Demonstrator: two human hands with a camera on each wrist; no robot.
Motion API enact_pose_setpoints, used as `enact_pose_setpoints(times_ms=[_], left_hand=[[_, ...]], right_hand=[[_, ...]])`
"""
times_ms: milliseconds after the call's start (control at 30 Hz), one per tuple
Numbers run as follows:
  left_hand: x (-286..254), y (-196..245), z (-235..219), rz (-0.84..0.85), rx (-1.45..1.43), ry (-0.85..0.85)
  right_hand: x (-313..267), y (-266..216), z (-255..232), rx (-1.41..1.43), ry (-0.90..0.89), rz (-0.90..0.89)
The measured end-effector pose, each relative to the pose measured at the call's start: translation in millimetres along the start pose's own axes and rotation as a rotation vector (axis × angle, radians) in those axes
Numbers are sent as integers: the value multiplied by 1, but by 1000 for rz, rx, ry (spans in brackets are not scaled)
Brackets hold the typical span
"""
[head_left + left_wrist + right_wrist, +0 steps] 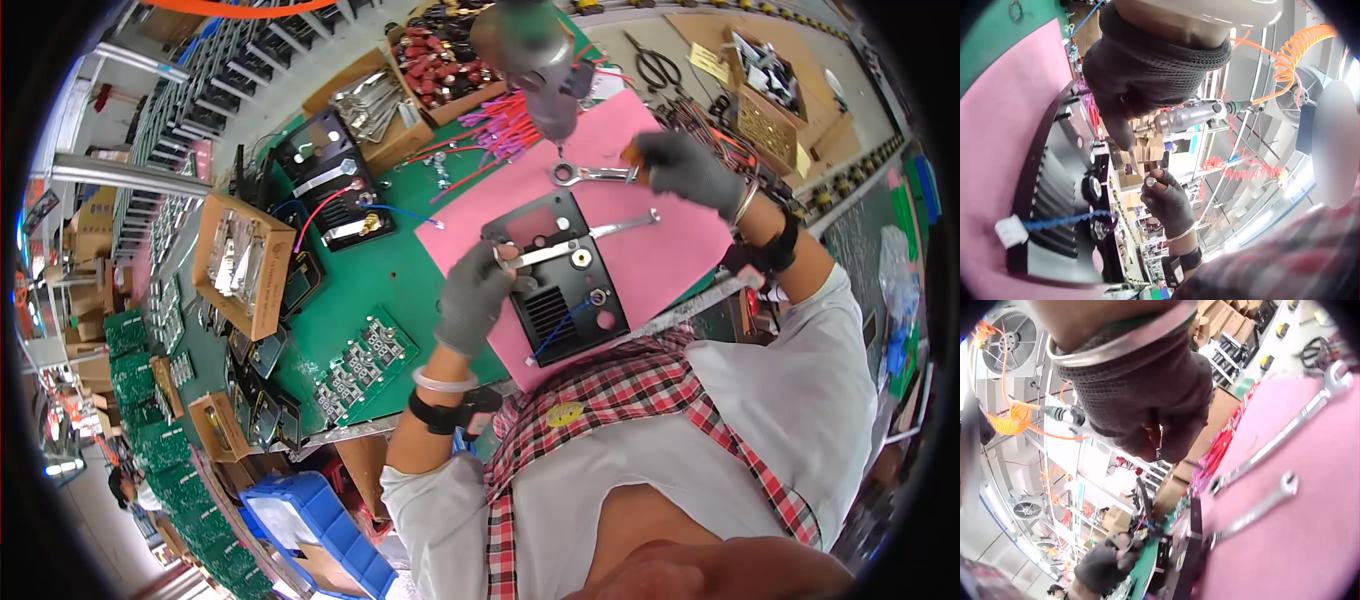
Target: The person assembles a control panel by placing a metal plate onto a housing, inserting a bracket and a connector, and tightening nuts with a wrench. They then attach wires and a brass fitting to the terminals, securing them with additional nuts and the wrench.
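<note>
On the pink mat (680, 250) lies a black panel (550, 315) with slots, round holes and a blue wire (560, 335). My gloved left hand (472, 300) pinches the end of a flat metal strip (545, 254) lying across the panel. Beyond that strip a smaller wrench (625, 224) reaches onto the mat. A larger wrench (600, 174) lies further back, its ring end under the hanging power driver (545, 85). My gloved right hand (690, 172) is raised over the larger wrench's far end, fingertips together on a small round metal piece (1150, 182).
A second black panel (335, 185) with wires stands to the left, near a box of metal strips (240, 265). Circuit boards (365, 370) lie on the green bench top (400, 270). Red and purple wires (505, 130), scissors (655, 65) and small-parts boxes (765, 125) are at the back.
</note>
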State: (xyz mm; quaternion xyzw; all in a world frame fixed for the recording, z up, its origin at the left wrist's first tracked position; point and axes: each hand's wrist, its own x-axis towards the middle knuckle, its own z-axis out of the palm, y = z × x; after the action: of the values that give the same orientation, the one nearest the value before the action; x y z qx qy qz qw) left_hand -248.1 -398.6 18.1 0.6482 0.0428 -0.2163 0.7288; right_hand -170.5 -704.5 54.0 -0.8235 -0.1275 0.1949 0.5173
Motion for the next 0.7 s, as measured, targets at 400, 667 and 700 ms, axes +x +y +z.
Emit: enact_pose_setpoints(times_ms=[400,667,700], left_hand=[[-5,-53,22,216,528,156],[-1,-57,27,311,635,193],[0,-60,26,311,635,193]], right_hand=[[-13,8,90,-609,-169,-238],[-7,-3,100,-1017,-242,-338],[-7,-5,101,-1042,-241,-364]])
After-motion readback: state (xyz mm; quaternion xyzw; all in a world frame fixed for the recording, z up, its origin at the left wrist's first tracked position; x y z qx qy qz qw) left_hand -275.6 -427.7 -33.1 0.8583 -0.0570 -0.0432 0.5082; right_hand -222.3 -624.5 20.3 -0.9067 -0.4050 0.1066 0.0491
